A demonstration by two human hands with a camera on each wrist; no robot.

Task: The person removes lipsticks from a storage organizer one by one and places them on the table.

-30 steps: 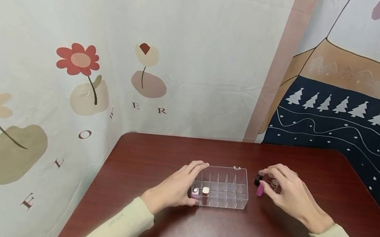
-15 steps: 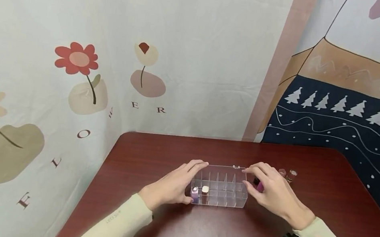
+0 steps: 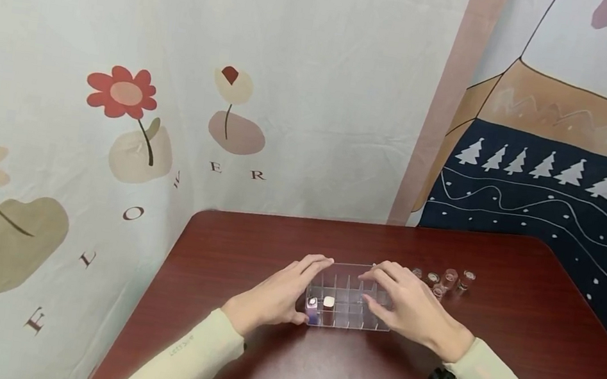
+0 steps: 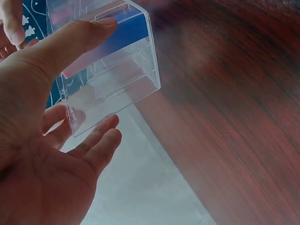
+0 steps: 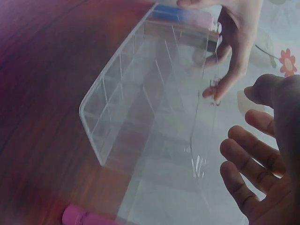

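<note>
My left hand (image 3: 277, 296) grips the left end of a clear plastic divided organizer box (image 3: 347, 312), thumb at the front and fingers at the back. A pink-and-blue tube (image 4: 126, 35) stands in the end compartment by my left thumb. Beside it is a dark item with a cream top (image 3: 329, 302). My right hand (image 3: 415, 309) hovers over the box's right part, covering some compartments in the head view. Its fingers (image 5: 255, 147) are loosely bent, and nothing shows between them and the thumb in the right wrist view.
Several small clear-topped containers (image 3: 449, 278) stand on the brown table (image 3: 250, 240), right of the box. A magenta tube (image 5: 86, 215) lies near the box's right end. Printed cloth (image 3: 318, 88) hangs behind the table.
My right hand has moved left, from the small containers to over the box's right part, uncovering the containers. My left hand has stayed at the box's left end.
</note>
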